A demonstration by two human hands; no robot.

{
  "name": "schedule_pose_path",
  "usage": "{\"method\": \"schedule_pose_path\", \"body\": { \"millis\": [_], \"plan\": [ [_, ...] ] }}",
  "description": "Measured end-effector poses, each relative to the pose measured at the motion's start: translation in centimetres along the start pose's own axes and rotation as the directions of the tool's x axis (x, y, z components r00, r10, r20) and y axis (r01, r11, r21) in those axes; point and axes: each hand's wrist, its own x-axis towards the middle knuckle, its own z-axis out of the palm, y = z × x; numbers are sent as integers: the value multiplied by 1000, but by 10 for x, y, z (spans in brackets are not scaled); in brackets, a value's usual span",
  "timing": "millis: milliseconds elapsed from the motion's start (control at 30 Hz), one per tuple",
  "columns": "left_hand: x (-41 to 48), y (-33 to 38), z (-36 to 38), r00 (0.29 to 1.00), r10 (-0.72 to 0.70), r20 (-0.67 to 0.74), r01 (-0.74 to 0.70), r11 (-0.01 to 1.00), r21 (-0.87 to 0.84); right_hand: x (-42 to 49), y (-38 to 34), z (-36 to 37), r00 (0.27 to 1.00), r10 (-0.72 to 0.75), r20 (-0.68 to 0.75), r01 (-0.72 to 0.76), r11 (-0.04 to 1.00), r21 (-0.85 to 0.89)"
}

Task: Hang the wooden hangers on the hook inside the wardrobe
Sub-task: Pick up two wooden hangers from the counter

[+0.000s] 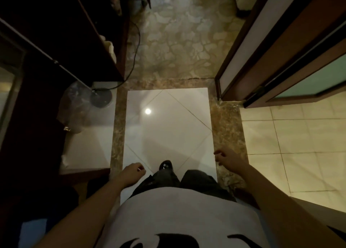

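Observation:
No wooden hanger and no hook show in the head view. I look straight down at a white tiled floor [168, 127] with my legs and one dark shoe [165, 165] below me. My left hand [131, 173] hangs at my left side, fingers curled loosely, holding nothing. My right hand [227, 160] hangs at my right side, fingers slightly apart and empty. A dark wooden wardrobe or cabinet [56, 32] fills the upper left; its inside is too dark to make out.
A standing pole with a round grey base [101, 97] and a black cable [136, 47] stands by the cabinet. A clear plastic bag [74, 109] lies on the floor at left. Wooden door frames [262, 47] stand at right, with beige tiles [292, 146] beyond.

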Motion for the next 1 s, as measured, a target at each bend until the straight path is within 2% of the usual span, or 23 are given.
{"method": "schedule_pose_path", "body": {
  "millis": [200,333,533,700,833,1000],
  "plan": [
    [57,84,-81,993,113,-42,-113,993,-17,40,58,-43,970,243,-20,-243,970,-14],
    [96,141,-122,986,134,-104,-139,989,-46,68,28,-89,953,301,41,-299,953,-48],
    [134,202,-156,990,32,-136,-52,989,-142,166,-28,-173,980,193,38,-192,981,-42],
    [151,237,-167,978,-87,-191,18,942,-335,238,-132,-245,989,-88,115,100,990,-101],
    [159,239,-173,969,-169,-182,80,906,-416,290,-221,-291,966,-221,133,230,972,-56],
    [178,233,-195,964,-242,-114,171,887,-430,340,-290,-324,950,-288,120,294,955,-32]
  ]
}}
